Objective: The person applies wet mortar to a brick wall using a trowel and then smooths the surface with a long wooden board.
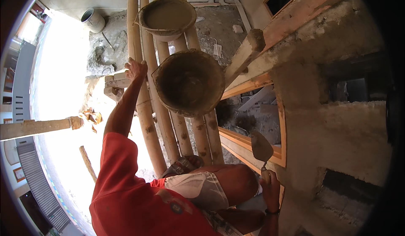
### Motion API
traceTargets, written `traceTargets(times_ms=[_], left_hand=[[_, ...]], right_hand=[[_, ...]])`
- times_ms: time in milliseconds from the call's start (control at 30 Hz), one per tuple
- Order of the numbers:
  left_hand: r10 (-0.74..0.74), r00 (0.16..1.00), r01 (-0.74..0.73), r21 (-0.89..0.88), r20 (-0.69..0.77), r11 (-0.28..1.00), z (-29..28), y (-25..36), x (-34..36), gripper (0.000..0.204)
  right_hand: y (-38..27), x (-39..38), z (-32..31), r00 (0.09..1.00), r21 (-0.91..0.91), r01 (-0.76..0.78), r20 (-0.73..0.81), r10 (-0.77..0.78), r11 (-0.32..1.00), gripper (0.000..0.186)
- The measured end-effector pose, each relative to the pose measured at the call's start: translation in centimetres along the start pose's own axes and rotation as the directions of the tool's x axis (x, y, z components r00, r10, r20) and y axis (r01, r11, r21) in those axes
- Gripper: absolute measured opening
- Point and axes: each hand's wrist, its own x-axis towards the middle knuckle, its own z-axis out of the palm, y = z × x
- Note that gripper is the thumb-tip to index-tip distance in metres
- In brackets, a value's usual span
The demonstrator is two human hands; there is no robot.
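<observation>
My right hand (271,186) is closed round the handle of a pointing trowel (261,146), its grey blade upward beside the wooden window frame. My left arm is stretched out, and my left hand (137,70) rests with bent fingers on the outer bamboo pole (145,124) of a row of several. Just right of that hand, a dark, mortar-stained bucket (190,82) stands on the poles, its inside mostly in shadow. Behind it, another bucket (166,17) holds a grey-brown, wet-looking mix.
I crouch on the bamboo platform. At my right is a rough plastered wall (308,122) with the wooden window frame (282,122) and dark recesses. A timber post (247,54) slants beside the near bucket. Below lie a grey bucket (93,21), rubble and a timber beam (38,128).
</observation>
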Motion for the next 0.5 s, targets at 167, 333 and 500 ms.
traceTargets(times_ms=[167,333,500], left_hand=[[0.183,0.982,-0.188,0.195,0.044,0.963,3.7,-7.6,-3.4,0.081],[0.303,0.953,-0.294,0.205,-0.011,0.934,3.3,-7.9,-4.8,0.076],[0.292,0.956,-0.276,0.274,-0.021,0.922,3.4,-7.7,-4.5,0.069]], right_hand=[[-10.2,7.1,0.5,0.983,-0.088,0.184,0.042,-0.181,0.979,0.061],[-21.0,16.9,2.5,0.851,-0.283,0.515,0.052,-0.523,0.809,0.048],[-31.6,27.0,5.4,0.78,-0.55,0.521,-0.004,-0.626,0.652,0.047]])
